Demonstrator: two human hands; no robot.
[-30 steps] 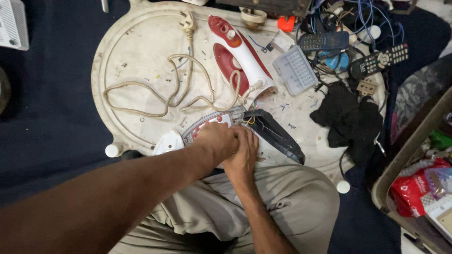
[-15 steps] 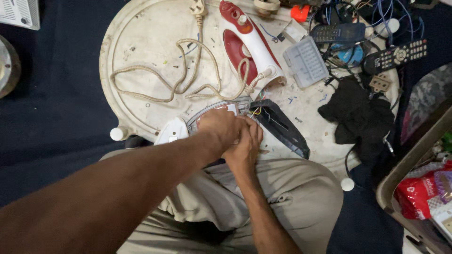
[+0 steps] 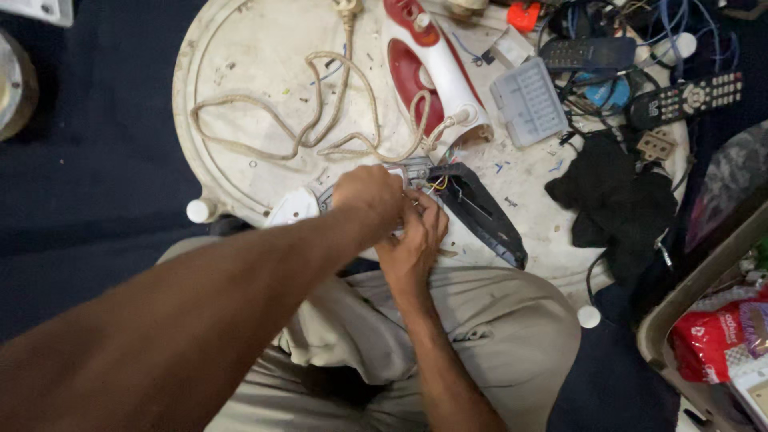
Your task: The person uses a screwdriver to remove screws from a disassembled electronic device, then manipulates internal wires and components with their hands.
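I take the opened iron base (image 3: 404, 178) as my landmark: a pale, partly dismantled clothes-iron body lying at the near edge of the round off-white table (image 3: 240, 96), directly ahead of my lap, with thin yellow and red wires (image 3: 437, 184) bared at its right end. Its long axis appears to run left to right across my view, the white rounded end (image 3: 292, 210) pointing left and the wired end pointing right toward the dark soleplate cover (image 3: 484, 212), which lies just beside that end and slants away to the lower right. My left hand (image 3: 370, 198) sits on top of the base, curled down over its middle, so I cannot tell what the fingers pinch beneath. My right hand (image 3: 414, 240) comes up from below, fingers bunched narrowly at the base's near right edge, touching the left hand and just short of the wires; whether it holds a tool or a wire is hidden. The right hand is the nearer of the two to the wires, which lie up and to the right of its fingertips. Beyond the base, a beige braided cord (image 3: 312, 120) loops across the table, leading to a red and white iron (image 3: 436, 68). Right of that lie a grey plastic case (image 3: 528, 100), remote controls (image 3: 688, 96) and a black cloth (image 3: 616, 192).
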